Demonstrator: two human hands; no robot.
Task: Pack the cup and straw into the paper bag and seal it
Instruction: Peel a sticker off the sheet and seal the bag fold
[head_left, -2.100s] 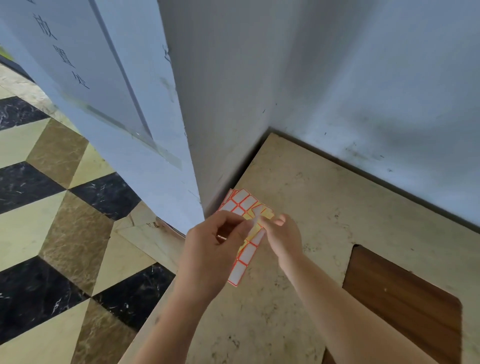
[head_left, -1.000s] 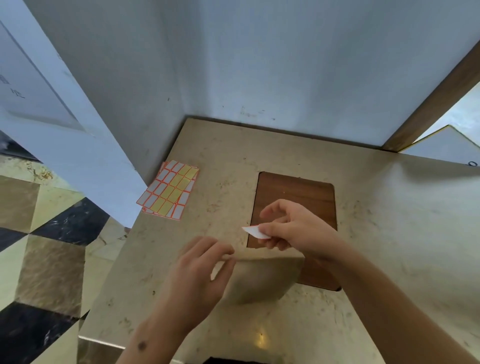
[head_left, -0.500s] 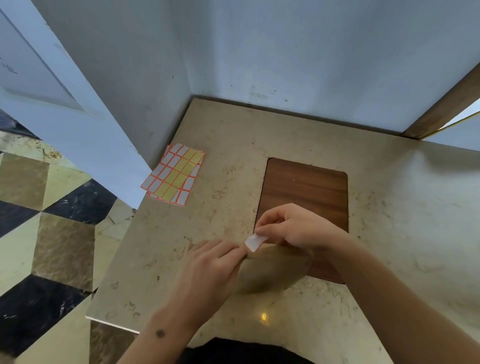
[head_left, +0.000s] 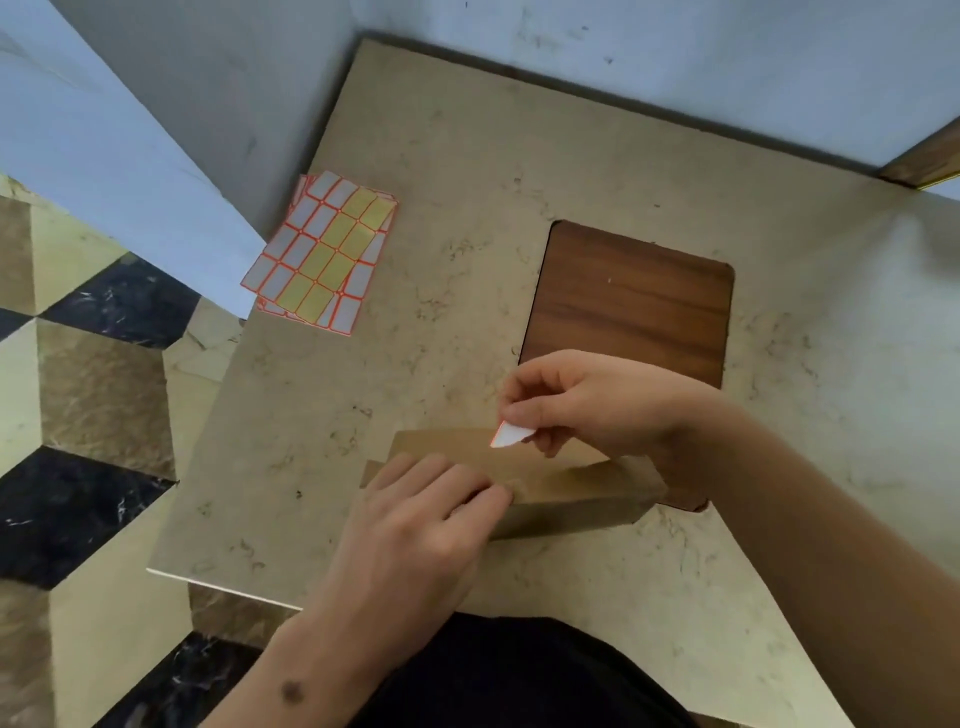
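marble table (head_left: 467, 156), label sheets (head_left: 322, 249) (stacked), paper bag (head_left: 571, 493)

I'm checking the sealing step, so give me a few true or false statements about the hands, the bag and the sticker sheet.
1. The right hand pinches a small white sticker. True.
2. The left hand lies flat on the sheet of orange-bordered labels. False: it presses down the brown paper bag's folded top.
3. The label sheet lies beside the grey wall. True.
4. The sticker is already stuck flat on the bag. False: it is held in the fingers.
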